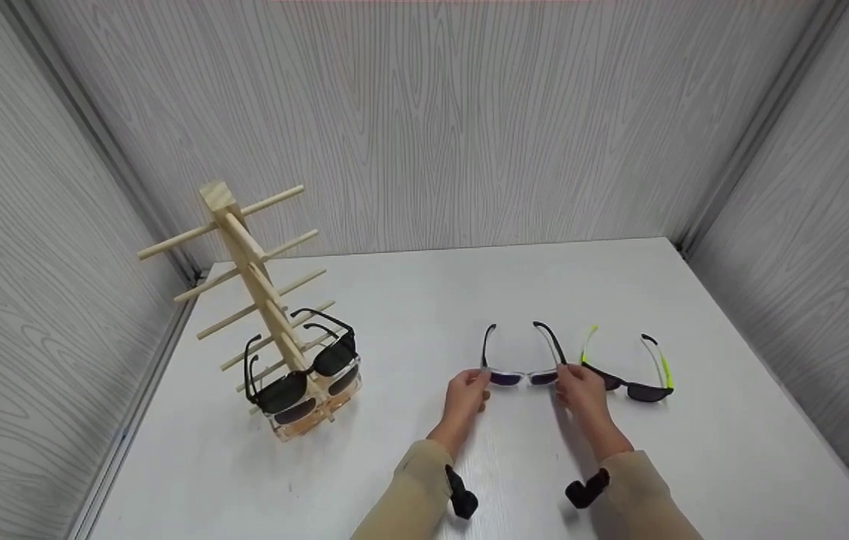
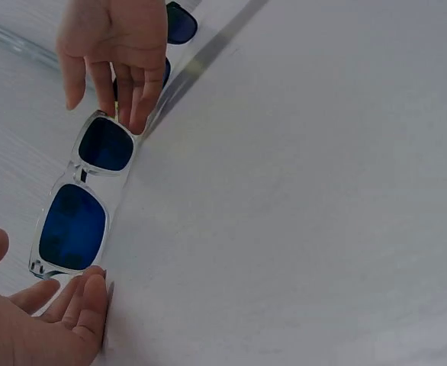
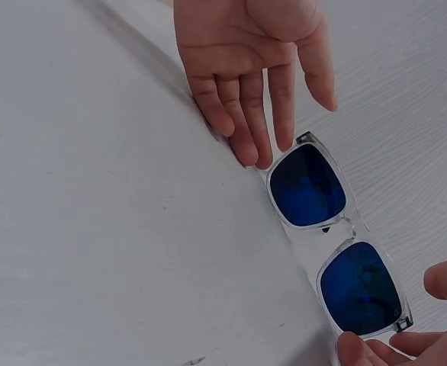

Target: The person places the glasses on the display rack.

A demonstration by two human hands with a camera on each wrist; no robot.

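Clear-framed sunglasses (image 1: 524,379) with blue mirrored lenses and dark temples face me, their temples unfolded away from me. At their left end is my left hand (image 1: 464,401), with fingertips against the frame corner. My right hand (image 1: 582,394) is at the other end in the same way. Both wrist views show the blue lens (image 2: 72,226) between the two hands, fingers extended and thumbs apart from the frame. Whether the sunglasses touch the table cannot be told. Just right of my right hand lie black sunglasses (image 1: 649,393) with yellow-green temples, partly hidden by that hand.
A wooden display rack (image 1: 256,277) with several pegs stands at left on the white table (image 1: 409,300). Black sunglasses (image 1: 282,391) hang low on it, above grey-lensed clear sunglasses (image 1: 295,412) and an orange-tinted pair (image 1: 304,427). Wood-grain panels (image 1: 424,127) enclose the table.
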